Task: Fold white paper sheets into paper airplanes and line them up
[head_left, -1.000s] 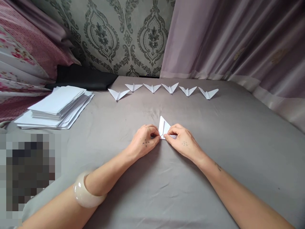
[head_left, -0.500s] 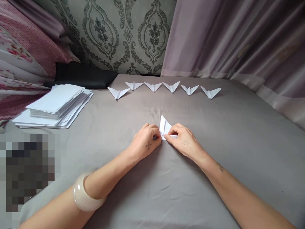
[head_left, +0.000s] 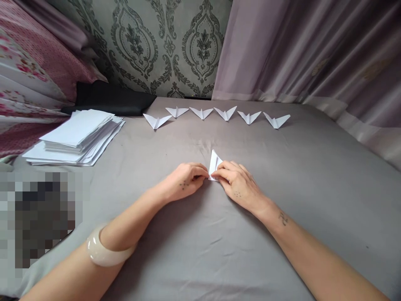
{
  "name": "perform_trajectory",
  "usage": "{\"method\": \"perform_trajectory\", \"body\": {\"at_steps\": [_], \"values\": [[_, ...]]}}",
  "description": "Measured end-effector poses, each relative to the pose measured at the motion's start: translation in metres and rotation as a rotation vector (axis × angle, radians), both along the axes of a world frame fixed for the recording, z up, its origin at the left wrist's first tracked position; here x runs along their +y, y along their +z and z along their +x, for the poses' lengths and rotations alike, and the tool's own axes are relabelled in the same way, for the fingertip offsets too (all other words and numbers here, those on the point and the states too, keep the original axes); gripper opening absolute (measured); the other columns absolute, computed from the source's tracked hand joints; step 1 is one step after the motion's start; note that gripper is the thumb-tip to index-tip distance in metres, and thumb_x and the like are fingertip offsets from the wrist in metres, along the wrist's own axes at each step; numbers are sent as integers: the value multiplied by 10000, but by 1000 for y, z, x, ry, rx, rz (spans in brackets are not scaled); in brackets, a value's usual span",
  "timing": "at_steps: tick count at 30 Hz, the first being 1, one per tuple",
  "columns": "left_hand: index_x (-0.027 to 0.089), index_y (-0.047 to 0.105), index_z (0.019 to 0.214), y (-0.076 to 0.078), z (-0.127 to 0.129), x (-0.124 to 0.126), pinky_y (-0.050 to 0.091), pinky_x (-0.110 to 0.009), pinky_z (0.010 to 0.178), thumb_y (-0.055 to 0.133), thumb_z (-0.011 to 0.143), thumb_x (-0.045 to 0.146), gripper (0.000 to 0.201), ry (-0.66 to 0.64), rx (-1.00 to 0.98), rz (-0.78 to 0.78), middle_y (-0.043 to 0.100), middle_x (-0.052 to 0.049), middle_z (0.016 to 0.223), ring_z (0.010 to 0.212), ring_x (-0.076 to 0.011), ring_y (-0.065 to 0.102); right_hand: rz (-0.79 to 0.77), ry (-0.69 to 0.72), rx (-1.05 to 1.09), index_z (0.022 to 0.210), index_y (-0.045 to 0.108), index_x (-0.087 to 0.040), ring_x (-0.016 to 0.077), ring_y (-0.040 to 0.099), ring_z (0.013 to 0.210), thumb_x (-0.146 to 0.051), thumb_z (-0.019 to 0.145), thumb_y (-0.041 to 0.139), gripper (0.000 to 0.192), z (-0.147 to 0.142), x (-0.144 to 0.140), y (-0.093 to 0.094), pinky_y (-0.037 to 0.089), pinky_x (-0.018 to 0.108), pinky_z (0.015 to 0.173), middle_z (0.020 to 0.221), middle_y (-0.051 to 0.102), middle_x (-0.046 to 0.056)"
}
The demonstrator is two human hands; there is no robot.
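Six planes (head_left: 225, 113) finished in a row; both hands, left (head_left: 188, 180) and right (head_left: 236, 184), pinch a seventh fold (head_left: 214, 164) on the bed (head_left: 313, 188); stack (head_left: 78, 136) remains.

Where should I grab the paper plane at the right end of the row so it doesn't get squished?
Probably pinch the centre fold under the rightmost paper plane, coming straight down from above. Its wings spread flat to both sides on the grey sheet, so the middle ridge looks like the stiffest part.
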State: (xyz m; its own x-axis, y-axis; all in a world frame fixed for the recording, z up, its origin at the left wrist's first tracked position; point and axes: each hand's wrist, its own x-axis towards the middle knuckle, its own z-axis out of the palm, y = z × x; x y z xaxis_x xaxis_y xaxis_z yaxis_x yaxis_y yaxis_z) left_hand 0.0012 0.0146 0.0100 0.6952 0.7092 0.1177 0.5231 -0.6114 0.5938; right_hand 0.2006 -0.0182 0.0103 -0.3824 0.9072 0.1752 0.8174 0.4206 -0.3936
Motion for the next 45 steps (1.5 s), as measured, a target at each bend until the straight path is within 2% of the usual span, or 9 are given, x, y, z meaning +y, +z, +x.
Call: {"method": "perform_trajectory", "body": {"at_steps": [3, 6, 10, 15, 18, 24, 31, 36, 45], "values": [[209, 668, 1074, 7, -7, 2, 471, -215, 719, 385, 884, 79, 365, -84, 30, 11, 664, -29, 1075, 821, -123, 617, -14, 8, 41, 941, 705, -256, 148, 557, 865, -161, 924, 506, 221, 1, 1, -2, 389, 290, 769, 936, 649, 9], [207, 626, 1172, 9, -7, -3, 476, -249, 773, 373, 894, 83, 396, -157, 139, 142, 631, -62, 1103, 948, -170, 590, -34, 5, 97, 940, 705, -263, 147, 559, 856, -171, 920, 503, 223, 4, 3, -5, 402, 284, 761, 952, 647, 6], [188, 585, 1222, 11, -3, -11, 480, -290, 777, 358, 877, 56, 434, -205, 284, 278, 605, -85, 1074, 921, -190, 554, -132, 18, 215, 948, 704, -272, 137, 576, 877, -192, 913, 492, 230, 9, 5, -4, 417, 263, 772, 975, 648, 2], [162, 572, 1219, 14, 0, -13, 486, -317, 834, 374, 836, 32, 450, -225, 342, 351, 565, -103, 1188, 1011, -215, 523, -234, -209, 240, 849, 692, -245, 133, 577, 765, -306, 883, 507, 198, 20, 0, 2, 412, 262, 693, 890, 658, -5], [152, 573, 1206, 15, 2, -13, 481, -319, 881, 365, 828, 18, 452, -247, 326, 338, 561, -98, 1226, 1057, -215, 520, -255, -289, 213, 776, 680, -237, 135, 563, 731, -363, 857, 527, 215, 24, -4, 6, 396, 264, 674, 852, 667, -13], [161, 591, 1185, 11, 2, -12, 495, -305, 840, 377, 824, 28, 440, -213, 312, 292, 602, -85, 1147, 1021, -209, 550, -290, -348, 155, 727, 645, -232, 136, 530, 664, -368, 824, 556, 190, 22, -7, 12, 349, 255, 605, 756, 660, -19], [173, 507, 1305, 5, 2, -12, 497, -316, 788, 376, 849, 59, 488, -196, 318, 342, 582, -102, 1129, 982, -214, 539, -259, -327, 133, 727, 637, -223, 134, 528, 651, -358, 824, 554, 186, 21, -5, 11, 343, 254, 595, 766, 656, -7], [150, 482, 1337, 2, 3, -12, 475, -342, 833, 372, 853, 53, 505, -225, 328, 381, 558, -113, 1105, 930, -209, 514, -252, -328, 137, 726, 643, -221, 125, 524, 627, -358, 821, 558, 187, 22, -6, 10, 345, 254, 582, 739, 652, -9], [174, 475, 1360, 5, 3, -11, 465, -344, 860, 362, 869, 58, 517, -241, 318, 346, 542, -114, 1123, 950, -212, 499, -439, -332, 377, 808, 689, -218, 129, 581, 659, -368, 783, 570, 193, 45, 0, 6, 397, 233, 572, 736, 679, -9]]}}
